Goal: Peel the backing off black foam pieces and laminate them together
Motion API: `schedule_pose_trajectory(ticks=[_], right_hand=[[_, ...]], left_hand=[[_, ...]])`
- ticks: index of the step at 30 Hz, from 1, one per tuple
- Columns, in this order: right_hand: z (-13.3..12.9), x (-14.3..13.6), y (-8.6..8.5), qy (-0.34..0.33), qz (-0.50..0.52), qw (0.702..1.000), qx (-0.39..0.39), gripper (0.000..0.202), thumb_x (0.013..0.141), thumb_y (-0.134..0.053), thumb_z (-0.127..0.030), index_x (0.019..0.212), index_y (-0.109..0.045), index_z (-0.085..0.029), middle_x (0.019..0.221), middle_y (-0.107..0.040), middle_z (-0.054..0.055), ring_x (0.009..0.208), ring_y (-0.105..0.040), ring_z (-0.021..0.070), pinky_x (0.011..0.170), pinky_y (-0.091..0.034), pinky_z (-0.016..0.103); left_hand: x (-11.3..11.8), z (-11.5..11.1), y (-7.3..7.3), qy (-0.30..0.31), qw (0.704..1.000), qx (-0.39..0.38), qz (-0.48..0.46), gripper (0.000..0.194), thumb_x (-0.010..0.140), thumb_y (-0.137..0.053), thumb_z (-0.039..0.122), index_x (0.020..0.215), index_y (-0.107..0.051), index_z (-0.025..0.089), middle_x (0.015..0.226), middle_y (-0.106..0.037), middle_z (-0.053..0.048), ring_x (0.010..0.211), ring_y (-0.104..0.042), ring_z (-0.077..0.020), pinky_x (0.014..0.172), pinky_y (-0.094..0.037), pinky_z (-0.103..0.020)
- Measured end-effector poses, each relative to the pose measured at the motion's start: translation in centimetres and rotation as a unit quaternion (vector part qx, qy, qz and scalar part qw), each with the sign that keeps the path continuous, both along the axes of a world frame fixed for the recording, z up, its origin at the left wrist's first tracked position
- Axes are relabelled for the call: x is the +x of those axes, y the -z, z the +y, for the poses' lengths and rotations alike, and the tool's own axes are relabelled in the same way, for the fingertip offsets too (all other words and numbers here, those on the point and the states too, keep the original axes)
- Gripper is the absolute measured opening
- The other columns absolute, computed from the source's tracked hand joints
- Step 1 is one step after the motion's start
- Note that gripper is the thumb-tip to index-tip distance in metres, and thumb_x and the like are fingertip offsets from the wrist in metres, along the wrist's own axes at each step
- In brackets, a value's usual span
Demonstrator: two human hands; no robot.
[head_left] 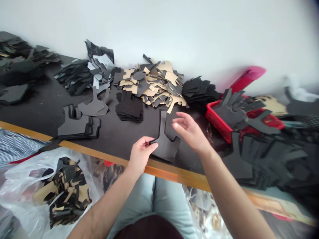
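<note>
My left hand pinches the left edge of a dark grey foam cutout, a flat piece with a narrow stem pointing away from me. The cutout is close over the dark table near its front edge; whether it touches the top I cannot tell. Just right of the stem, my right hand hovers with fingers apart and nothing in it. Beyond the cutout lies a heap of tan and grey offcuts. A small stack of black pieces sits to its left.
Stacked grey cutouts lie at left on the table. At right stands a red basket of grey pieces, with many overlapping cutouts before it. A plastic bag of scraps hangs below the table edge at left.
</note>
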State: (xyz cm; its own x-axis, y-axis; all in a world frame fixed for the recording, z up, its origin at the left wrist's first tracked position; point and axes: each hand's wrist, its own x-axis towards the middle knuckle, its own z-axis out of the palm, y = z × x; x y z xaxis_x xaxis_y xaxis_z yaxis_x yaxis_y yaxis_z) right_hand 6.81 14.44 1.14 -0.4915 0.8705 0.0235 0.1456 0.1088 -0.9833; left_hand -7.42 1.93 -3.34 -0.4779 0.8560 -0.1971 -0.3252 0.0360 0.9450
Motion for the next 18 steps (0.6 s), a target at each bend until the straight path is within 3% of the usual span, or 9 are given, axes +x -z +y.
schedule_pose_trajectory(ticks=[3,5,8,13,18], right_hand=[[-4.6,2.0,1.6,0.057,-0.038,0.997,-0.036,0.078,0.070,-0.067,-0.057,0.129,-0.035,-0.018,0.109,-0.057,0.012,0.083,-0.062,0.0168,0.072,-0.053,0.031],[-7.5,2.8,2.8,0.028,-0.022,0.993,-0.109,0.073,0.073,-0.066,-0.053,0.129,-0.033,-0.017,0.092,-0.061,0.007,0.067,-0.061,0.0150,0.059,-0.051,0.028],[-10.5,3.1,4.1,0.027,0.022,0.989,-0.146,0.046,0.083,-0.059,-0.045,0.115,-0.042,-0.016,0.060,-0.054,-0.004,0.048,-0.051,0.0106,0.050,-0.044,0.023],[-11.9,3.6,4.1,0.038,0.064,0.986,-0.146,0.032,0.086,-0.057,-0.042,0.107,-0.047,-0.019,0.059,-0.056,-0.004,0.054,-0.051,0.0113,0.057,-0.044,0.023],[-12.5,4.7,4.9,0.006,0.092,0.974,-0.208,0.043,0.079,-0.066,-0.045,0.111,-0.051,-0.022,0.072,-0.064,0.001,0.067,-0.061,0.0160,0.066,-0.050,0.029]], left_hand=[[0.5,-0.4,-0.4,-0.036,0.998,-0.026,-0.045,0.032,0.060,-0.076,0.034,0.082,-0.062,0.016,0.072,-0.057,0.002,0.063,-0.050,-0.0078,0.057,-0.037,-0.018],[1.0,-0.6,-0.3,-0.042,0.996,-0.037,-0.075,0.033,0.063,-0.075,0.037,0.085,-0.062,0.016,0.074,-0.059,0.001,0.065,-0.052,-0.0084,0.057,-0.038,-0.018],[2.2,-0.9,0.0,-0.034,0.993,-0.024,-0.109,0.034,0.071,-0.068,0.043,0.091,-0.059,0.017,0.082,-0.061,-0.002,0.073,-0.056,-0.0115,0.059,-0.042,-0.019],[4.2,-2.1,0.3,-0.014,0.999,0.040,-0.023,0.052,0.077,-0.065,0.031,0.124,-0.044,0.021,0.110,-0.059,-0.006,0.084,-0.058,-0.0135,0.066,-0.049,-0.022],[4.3,-3.0,0.2,0.004,0.991,0.048,-0.126,0.052,0.083,-0.056,0.038,0.126,-0.039,0.015,0.090,-0.061,-0.006,0.068,-0.058,-0.0134,0.056,-0.048,-0.024]])
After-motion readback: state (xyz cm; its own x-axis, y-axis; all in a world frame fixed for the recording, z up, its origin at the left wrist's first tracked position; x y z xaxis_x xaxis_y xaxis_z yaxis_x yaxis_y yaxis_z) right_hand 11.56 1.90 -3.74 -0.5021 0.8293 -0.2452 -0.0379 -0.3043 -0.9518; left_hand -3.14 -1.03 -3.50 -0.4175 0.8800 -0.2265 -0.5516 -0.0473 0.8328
